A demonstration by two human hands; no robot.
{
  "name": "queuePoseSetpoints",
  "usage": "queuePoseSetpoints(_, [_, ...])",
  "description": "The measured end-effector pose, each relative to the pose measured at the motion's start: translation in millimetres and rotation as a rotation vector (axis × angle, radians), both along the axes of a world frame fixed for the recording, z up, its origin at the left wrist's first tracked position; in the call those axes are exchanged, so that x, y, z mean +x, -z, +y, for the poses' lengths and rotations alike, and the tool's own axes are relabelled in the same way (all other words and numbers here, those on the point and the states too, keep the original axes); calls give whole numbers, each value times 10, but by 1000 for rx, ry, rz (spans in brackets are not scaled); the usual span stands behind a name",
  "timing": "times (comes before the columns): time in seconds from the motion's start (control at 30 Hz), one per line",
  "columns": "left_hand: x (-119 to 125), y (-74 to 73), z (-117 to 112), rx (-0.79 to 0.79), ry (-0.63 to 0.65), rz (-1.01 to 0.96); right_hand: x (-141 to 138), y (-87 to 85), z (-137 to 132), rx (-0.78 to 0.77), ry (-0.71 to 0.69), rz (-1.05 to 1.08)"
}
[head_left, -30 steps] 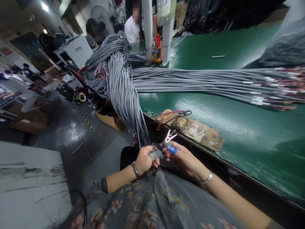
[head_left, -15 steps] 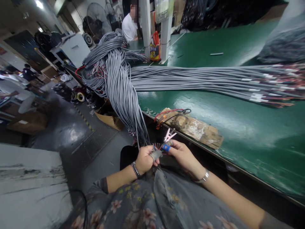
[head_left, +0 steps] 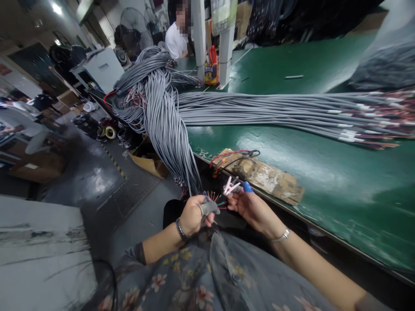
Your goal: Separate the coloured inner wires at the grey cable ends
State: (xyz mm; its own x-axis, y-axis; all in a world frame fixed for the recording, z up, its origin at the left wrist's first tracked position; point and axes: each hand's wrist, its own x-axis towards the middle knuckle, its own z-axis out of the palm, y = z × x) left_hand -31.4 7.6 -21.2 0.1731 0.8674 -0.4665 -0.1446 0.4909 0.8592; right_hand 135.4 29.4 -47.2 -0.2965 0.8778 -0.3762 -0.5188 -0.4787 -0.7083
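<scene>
My left hand (head_left: 194, 216) is closed around the end of a grey cable, with colored wires (head_left: 212, 196) fanning out from its grip. Grey wrapping covers its thumb. My right hand (head_left: 248, 207) is just right of those wires; its blue-wrapped thumb is lifted away from the fingers, and I see nothing held between them. Beyond its fingertips, a pale pink clip (head_left: 231, 186) stands near the table edge. A thick bundle of grey cables (head_left: 171, 125) hangs over the table corner, its lower ends beside my left hand.
A worn wooden board (head_left: 272, 177) with red and black leads lies along the edge of the green table (head_left: 340, 181). More grey cables (head_left: 259, 108) stretch across the tabletop. A cardboard box (head_left: 147, 162) stands on the floor at left. A person in white (head_left: 176, 41) is behind the table.
My right hand has pulled slightly right from the wires, its thumb rising off the fingers. My left hand keeps its grip, and the wires now spread more visibly.
</scene>
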Motion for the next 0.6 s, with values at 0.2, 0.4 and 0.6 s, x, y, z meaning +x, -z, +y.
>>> queuePoseSetpoints(0.2, [58, -62, 92, -16, 72, -67, -76, -43, 64, 340, 122, -347])
queuePoseSetpoints(0.4, [101, -48, 139, -17, 112, -60, -169, 19, 93, 253, 145, -185])
queuePoseSetpoints(0.6, [127, 15, 162, -32, 156, -53, -209, -47, 125, 93, 179, -2])
